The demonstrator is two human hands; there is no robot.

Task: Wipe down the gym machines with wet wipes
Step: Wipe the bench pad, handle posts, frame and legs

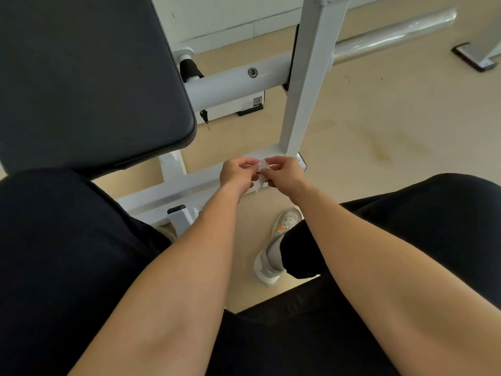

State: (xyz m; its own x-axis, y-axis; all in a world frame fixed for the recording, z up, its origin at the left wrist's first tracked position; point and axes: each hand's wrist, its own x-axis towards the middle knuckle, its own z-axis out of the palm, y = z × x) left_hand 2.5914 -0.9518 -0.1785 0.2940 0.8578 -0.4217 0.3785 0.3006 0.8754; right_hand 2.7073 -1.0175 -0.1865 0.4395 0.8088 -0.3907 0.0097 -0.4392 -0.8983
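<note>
Wet wipe (261,169), bunched, is pinched between left hand (236,173) and right hand (283,173) above the machine's white base frame (173,188); best spread fully flat before wiping.

Floor (393,126) right of the white upright (306,85) lies open; black pad (89,77) and crossbar (176,185) crowd the left

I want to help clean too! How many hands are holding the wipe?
2. The left hand pinches the wipe at its left side, the right hand at its right, both above the white frame bar. Neither is hidden.
</note>
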